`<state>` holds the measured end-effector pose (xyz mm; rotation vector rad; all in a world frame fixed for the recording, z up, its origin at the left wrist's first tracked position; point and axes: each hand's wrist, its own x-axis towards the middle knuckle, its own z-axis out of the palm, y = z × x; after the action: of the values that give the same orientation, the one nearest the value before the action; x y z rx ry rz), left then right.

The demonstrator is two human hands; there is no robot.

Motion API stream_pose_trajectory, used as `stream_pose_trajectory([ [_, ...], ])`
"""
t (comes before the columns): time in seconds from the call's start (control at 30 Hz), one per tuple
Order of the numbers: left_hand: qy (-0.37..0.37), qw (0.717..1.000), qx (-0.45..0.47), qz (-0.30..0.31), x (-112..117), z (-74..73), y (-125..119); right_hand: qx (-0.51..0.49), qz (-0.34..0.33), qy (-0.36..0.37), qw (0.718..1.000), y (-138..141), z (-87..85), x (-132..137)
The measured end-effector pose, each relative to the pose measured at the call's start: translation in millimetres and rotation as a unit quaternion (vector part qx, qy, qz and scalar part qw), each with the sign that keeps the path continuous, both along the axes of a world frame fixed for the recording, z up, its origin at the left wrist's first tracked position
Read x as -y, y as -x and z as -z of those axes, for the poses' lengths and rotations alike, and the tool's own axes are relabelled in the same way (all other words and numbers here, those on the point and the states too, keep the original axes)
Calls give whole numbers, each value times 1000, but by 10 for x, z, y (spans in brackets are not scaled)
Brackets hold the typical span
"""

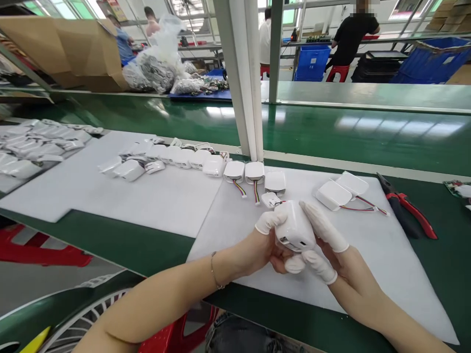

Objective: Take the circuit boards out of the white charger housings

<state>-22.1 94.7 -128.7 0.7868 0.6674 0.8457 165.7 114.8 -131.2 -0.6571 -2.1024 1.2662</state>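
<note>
Both my hands hold one white plastic charger housing (294,226) just above the white foam mat (386,255). My left hand (263,247) grips its left side, with finger cots on the thumb and a fingertip. My right hand (331,250) wraps it from the right, its cotted fingers lying over the top and under the bottom. A small white part (271,199) with short wires lies on the mat just behind the housing.
A row of white housings with coloured wires (235,171) runs along the mat's far edge. Two more housings (340,191) lie at the right. Red-handled pliers (406,211) lie on the green bench. A white post (245,78) stands behind. Other people work in the background.
</note>
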Motion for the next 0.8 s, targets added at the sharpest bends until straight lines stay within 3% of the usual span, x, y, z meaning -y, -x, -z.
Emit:
stream_pose_trajectory([
  [0.07, -17, 999, 18, 48, 7, -22, 23, 10, -1, 15, 1000, 12, 0, -9],
  [0.13, -25, 998, 29, 56, 17, -54, 35, 12, -4, 27, 1000, 25, -1, -17],
  [0.37, -77, 996, -20, 28, 70, -127, 33, 24, -28, 26, 999, -2, -24, 14],
  [0.53, -84, 996, -8, 0, 138, -76, 55, 28, -40, -26, 998, -46, -50, 60],
  [0.8, -74, 994, -78, -5, 182, -12, 105, 27, -63, -27, 997, -46, -62, 63],
])
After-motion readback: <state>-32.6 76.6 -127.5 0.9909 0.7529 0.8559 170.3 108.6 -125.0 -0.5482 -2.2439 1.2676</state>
